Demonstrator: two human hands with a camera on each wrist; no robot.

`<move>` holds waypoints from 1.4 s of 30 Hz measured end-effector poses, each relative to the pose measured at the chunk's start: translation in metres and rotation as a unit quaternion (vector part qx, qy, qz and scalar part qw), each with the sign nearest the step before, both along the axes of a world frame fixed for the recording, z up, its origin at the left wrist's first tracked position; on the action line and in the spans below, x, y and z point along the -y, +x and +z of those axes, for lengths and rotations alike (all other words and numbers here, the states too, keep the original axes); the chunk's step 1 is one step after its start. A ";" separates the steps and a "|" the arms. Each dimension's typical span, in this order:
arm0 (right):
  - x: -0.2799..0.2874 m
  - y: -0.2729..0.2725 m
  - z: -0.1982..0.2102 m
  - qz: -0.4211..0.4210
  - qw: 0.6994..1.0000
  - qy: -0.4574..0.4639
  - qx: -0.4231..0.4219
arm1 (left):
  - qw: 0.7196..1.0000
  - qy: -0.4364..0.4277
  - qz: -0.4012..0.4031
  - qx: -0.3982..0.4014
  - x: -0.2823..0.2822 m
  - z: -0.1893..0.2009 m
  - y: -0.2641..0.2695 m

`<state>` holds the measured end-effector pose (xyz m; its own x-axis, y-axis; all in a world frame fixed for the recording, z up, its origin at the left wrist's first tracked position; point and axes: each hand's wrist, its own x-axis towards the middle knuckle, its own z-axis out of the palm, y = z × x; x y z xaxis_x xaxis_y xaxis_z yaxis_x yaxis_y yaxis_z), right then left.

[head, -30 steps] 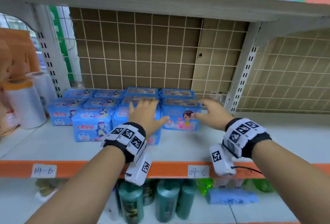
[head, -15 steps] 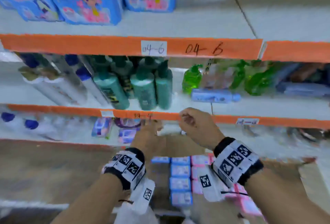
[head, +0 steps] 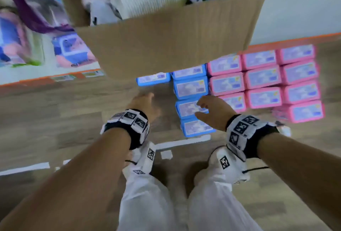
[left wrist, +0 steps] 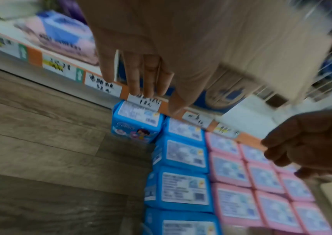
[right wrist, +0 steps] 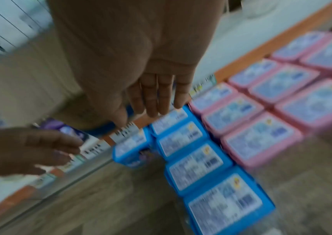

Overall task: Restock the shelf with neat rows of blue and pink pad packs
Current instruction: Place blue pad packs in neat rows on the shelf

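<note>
Blue pad packs (head: pixel 191 88) lie label-up in a column on the wooden floor, with one more blue pack (head: pixel 153 79) to their left. A block of several pink pad packs (head: pixel 263 77) lies against their right side. My left hand (head: pixel 145 101) hovers open over bare floor just left of the blue column, holding nothing. My right hand (head: pixel 203 109) is open above the third blue pack (head: pixel 186 109), its fingers spread over the label. The wrist views show straight fingers (left wrist: pixel 147 76) (right wrist: pixel 157 95) above the blue packs (left wrist: pixel 183 187) (right wrist: pixel 195 168) and the pink packs (left wrist: pixel 235 202) (right wrist: pixel 259 138).
An open cardboard box (head: pixel 166 42) of mixed goods sits on the bottom shelf and overhangs the far ends of the pack rows. The orange shelf edge (head: pixel 55 79) with price labels runs behind the packs. My white-trousered legs (head: pixel 147 194) stand just in front of the packs.
My view has swung from the upper shelf down to the floor. Both hands left the shelved blue packs and dropped to the floor stock, still holding nothing.
</note>
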<state>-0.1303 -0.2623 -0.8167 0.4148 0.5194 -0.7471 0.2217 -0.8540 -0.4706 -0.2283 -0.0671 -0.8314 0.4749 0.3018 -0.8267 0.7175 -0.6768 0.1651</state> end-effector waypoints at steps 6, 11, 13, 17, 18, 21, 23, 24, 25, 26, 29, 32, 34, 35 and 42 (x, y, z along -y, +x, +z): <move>0.001 -0.045 -0.146 -0.131 0.985 -0.082 0.073 | 0.979 0.118 -0.164 0.016 -0.023 -0.130 0.031; 0.025 -0.078 -0.187 -0.276 0.945 -0.116 0.131 | 0.967 0.124 -0.220 0.049 -0.026 -0.177 0.040; 0.035 -0.084 -0.191 -0.318 0.932 -0.109 0.133 | 0.979 0.118 -0.159 0.053 -0.025 -0.183 0.042; 0.048 -0.094 -0.195 -0.315 0.932 -0.107 0.145 | 0.979 0.142 -0.129 0.072 -0.012 -0.187 0.041; 0.050 -0.096 -0.196 -0.318 0.932 -0.098 0.146 | 0.979 0.146 -0.130 0.062 -0.009 -0.187 0.040; 0.055 -0.099 -0.196 -0.336 0.929 -0.075 0.136 | 0.976 0.163 -0.139 0.041 -0.011 -0.185 0.044; 0.058 -0.103 -0.196 -0.348 0.927 -0.060 0.125 | 0.969 0.181 -0.164 0.043 -0.014 -0.186 0.045; 0.058 -0.105 -0.196 -0.349 0.928 -0.049 0.117 | 0.963 0.187 -0.186 0.048 -0.015 -0.186 0.043; 0.058 -0.107 -0.195 -0.339 0.934 -0.040 0.110 | 0.957 0.192 -0.211 0.055 -0.013 -0.187 0.039; 0.057 -0.110 -0.194 -0.317 0.942 -0.033 0.103 | 0.951 0.195 -0.235 0.060 -0.010 -0.186 0.034; 0.051 -0.121 -0.190 -0.189 0.971 -0.031 0.142 | 0.940 0.195 -0.274 0.064 -0.002 -0.185 0.017; 0.043 -0.131 -0.192 0.031 0.985 -0.023 0.165 | 0.935 0.176 -0.295 0.082 -0.005 -0.191 0.014; 0.040 -0.132 -0.193 0.156 0.973 -0.043 0.163 | 0.940 0.169 -0.276 0.112 -0.005 -0.195 0.016; 0.041 -0.130 -0.193 0.200 0.961 -0.056 0.182 | 0.942 0.172 -0.258 0.126 -0.005 -0.195 0.015; 0.038 -0.114 -0.198 0.329 0.883 -0.035 0.333 | 0.973 0.142 -0.164 0.083 0.005 -0.186 -0.026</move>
<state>-0.2441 -0.3006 -1.0149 0.4003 0.7740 -0.4907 0.8880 -0.4598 -0.0007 -0.2543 -0.0726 -1.0177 0.7043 0.3169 -0.6352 0.4351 -0.8998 0.0334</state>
